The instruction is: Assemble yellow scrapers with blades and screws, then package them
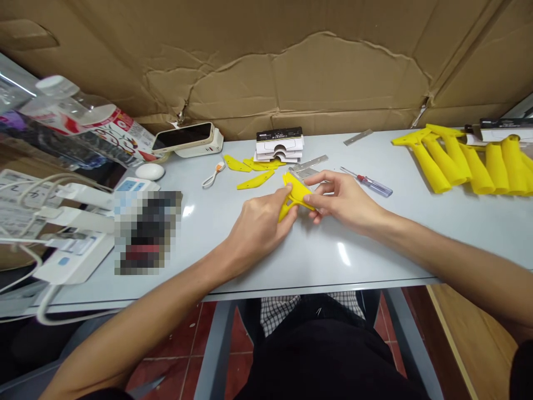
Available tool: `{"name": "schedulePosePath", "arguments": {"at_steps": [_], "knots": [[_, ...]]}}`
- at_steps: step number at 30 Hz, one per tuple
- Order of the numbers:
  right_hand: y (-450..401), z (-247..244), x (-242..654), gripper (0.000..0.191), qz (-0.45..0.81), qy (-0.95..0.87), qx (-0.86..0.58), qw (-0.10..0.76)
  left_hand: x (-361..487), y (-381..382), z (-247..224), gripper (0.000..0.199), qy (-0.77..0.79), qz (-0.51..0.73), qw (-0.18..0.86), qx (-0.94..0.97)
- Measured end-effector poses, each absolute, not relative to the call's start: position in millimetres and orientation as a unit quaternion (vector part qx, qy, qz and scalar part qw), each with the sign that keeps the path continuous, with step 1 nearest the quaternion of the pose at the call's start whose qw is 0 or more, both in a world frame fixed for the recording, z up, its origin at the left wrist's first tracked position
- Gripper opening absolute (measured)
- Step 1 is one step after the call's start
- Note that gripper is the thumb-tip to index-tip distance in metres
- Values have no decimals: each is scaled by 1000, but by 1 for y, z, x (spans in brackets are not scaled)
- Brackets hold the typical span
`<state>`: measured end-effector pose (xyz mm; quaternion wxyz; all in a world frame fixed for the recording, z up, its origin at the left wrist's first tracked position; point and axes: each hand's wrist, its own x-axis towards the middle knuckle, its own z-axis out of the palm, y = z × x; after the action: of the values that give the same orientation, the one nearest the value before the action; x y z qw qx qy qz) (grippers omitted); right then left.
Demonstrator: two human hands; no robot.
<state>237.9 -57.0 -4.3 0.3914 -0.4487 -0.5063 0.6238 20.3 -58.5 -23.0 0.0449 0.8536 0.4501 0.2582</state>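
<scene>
My left hand (266, 219) is closed around a yellow plastic scraper (296, 189), its thumb pressing on the wide head. My right hand (335, 197) pinches the other side of that head between thumb and fingers. Part of the scraper's handle is hidden by my left hand. Just behind lie thin metal blades (310, 164), partly covered by the scraper and my fingers. Several flat yellow cover pieces (255, 180) are spread to the left of the blades. A screwdriver (370, 182) with a clear handle rests to the right of my right hand.
Several yellow scraper handles (478, 169) stand in a row at the right. Small stacked boxes (278, 145) and a lone blade (358, 138) sit near the cardboard wall (333, 83). A phone (183, 138), mouse (150, 171), bottles (120, 130) and power strip (70, 264) occupy the left.
</scene>
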Motion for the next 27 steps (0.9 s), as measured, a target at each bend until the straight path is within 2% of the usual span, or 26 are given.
{"name": "schedulePosePath", "arguments": {"at_steps": [3,4,8,11,14,20,27], "knots": [[-56,-3,239,29,614,-514,-453,393,24,-61,-16,48,468,283,106,830],[-55,-2,241,29,608,-518,-454,394,25,-61,-12,50,477,293,160,813],[-46,4,251,28,599,-537,-448,391,28,-60,-1,60,488,350,486,635],[-36,7,263,28,615,-552,-414,383,28,-55,1,69,471,380,606,516],[-28,6,272,30,624,-564,-388,377,28,-52,-1,67,448,372,648,491],[-29,4,271,27,604,-594,-392,359,27,-53,-7,40,447,360,619,536],[-32,7,267,24,576,-631,-405,326,29,-55,-5,39,458,373,604,535]]}}
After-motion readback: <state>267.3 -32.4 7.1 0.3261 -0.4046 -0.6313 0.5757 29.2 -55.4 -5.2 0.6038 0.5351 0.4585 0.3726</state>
